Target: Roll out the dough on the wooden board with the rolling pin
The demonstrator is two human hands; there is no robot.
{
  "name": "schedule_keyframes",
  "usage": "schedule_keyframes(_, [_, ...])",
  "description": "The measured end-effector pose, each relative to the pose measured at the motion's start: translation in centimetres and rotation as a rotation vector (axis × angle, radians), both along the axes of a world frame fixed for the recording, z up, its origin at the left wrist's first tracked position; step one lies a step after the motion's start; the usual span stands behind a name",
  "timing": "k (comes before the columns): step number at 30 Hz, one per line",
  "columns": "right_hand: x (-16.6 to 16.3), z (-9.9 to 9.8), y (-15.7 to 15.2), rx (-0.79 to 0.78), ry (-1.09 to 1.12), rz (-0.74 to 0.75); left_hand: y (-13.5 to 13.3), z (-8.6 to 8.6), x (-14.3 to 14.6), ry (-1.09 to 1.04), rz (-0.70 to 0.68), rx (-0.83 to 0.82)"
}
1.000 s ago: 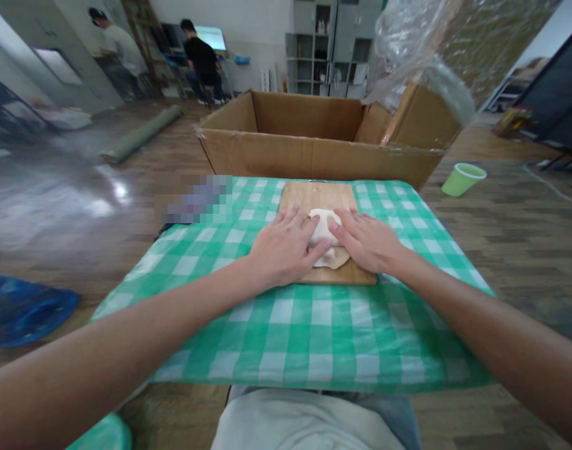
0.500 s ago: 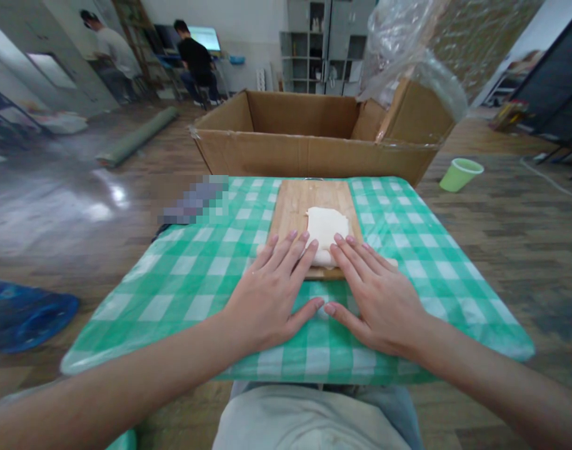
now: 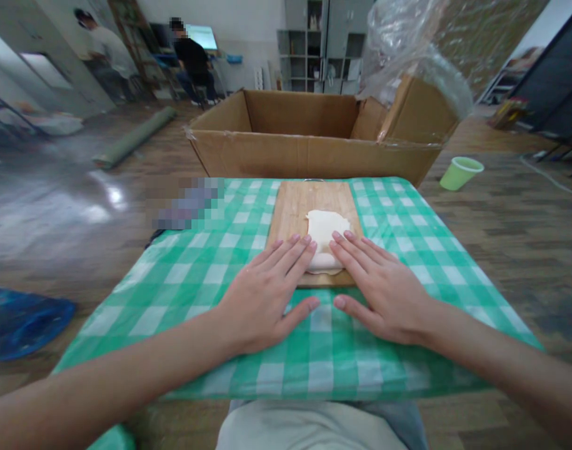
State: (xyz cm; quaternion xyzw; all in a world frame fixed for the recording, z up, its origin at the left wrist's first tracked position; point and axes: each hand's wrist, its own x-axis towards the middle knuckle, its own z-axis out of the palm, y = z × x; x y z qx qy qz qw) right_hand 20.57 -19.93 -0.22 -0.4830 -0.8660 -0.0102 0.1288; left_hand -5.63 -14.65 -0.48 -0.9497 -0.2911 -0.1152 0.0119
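Note:
A flat sheet of pale dough (image 3: 327,221) lies on a wooden cutting board (image 3: 289,209). Across its near part sits a white rolling pin (image 3: 324,264), of which only the middle shows between my hands. My left hand (image 3: 262,297) rests palm down over the pin's left part, fingers stretched forward and thumb spread. On the other side my right hand (image 3: 391,295) lies flat over the pin's right part in the same way. Both sets of fingertips reach to the dough's sides. The pin's ends are hidden under the hands.
A green checked cloth (image 3: 192,275) covers the table. Behind it stands a large open cardboard box (image 3: 309,153) with plastic wrap. A light green bin (image 3: 461,174) is on the floor at right, a rolled mat (image 3: 135,137) at left. Two people sit in the background.
My hands have slid slightly forward over the rolling pin, and its ends, visible before, are now covered. The thumbs are a little farther apart. The view has tilted slightly.

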Motion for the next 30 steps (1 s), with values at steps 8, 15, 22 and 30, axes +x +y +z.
schedule_keyframes(8, [1.2, 0.6, 11.4, -0.015, -0.025, -0.13, 11.4, -0.4, 3.1, 0.03, 0.207, -0.09])
schedule_keyframes(15, [2.0, 0.8, 17.6, -0.025, -0.004, -0.169, 18.7, -0.9, 4.4, 0.043, 0.145, -0.029])
schedule_keyframes(22, [1.8, 0.9, 18.3, -0.032, -0.046, -0.119, 19.0, -0.4, 4.8, 0.177, 0.158, 0.086])
schedule_keyframes(30, [1.1, -0.3, 13.2, 0.088, -0.08, -0.021, 16.0, 0.4, 4.2, -0.143, 0.29, -0.234])
